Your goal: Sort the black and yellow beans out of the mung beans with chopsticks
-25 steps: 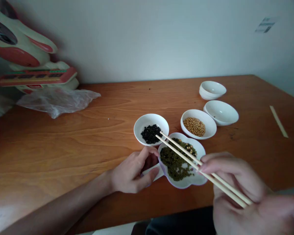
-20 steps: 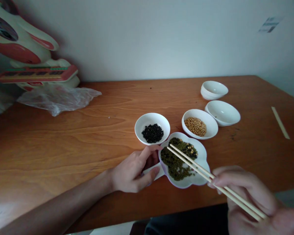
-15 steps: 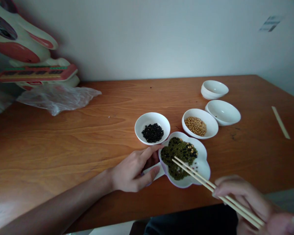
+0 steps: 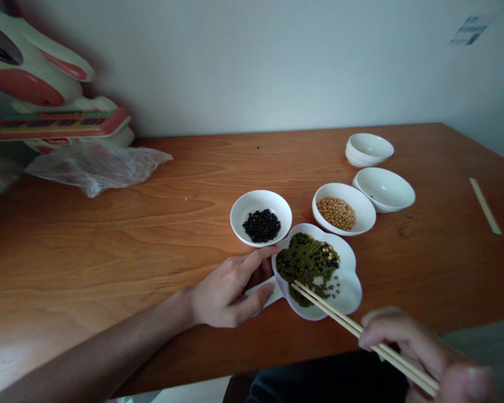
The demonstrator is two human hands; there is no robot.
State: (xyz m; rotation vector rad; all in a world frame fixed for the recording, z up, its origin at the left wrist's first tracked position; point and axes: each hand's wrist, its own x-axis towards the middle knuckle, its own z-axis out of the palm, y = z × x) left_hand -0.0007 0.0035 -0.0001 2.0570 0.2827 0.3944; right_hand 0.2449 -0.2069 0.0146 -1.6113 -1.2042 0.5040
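Observation:
A white flower-shaped dish (image 4: 349,288) with a handle lies near the table's front edge. Green beans (image 4: 300,257) fill its left part, mixed with some black and yellow ones. My left hand (image 4: 231,291) is closed around the dish's handle, its index finger touching the rim. My right hand (image 4: 407,341) grips a pair of wooden chopsticks (image 4: 340,318), whose tips touch the green beans at the lower left. Just behind the dish stand a white bowl (image 4: 238,224) of black beans (image 4: 262,225) and another white bowl (image 4: 366,215) of yellow beans (image 4: 336,213).
Two more white bowls, a nearer one (image 4: 384,191) and a farther one (image 4: 369,150), stand at the back right. A flat pale strip (image 4: 485,206) lies at the far right. At the back left, a crumpled plastic bag (image 4: 96,168) lies before a toy keyboard figure (image 4: 63,120).
The chopstick tips have moved slightly down and left within the beans, and some green beans have spread rightward. My left hand stays on the handle.

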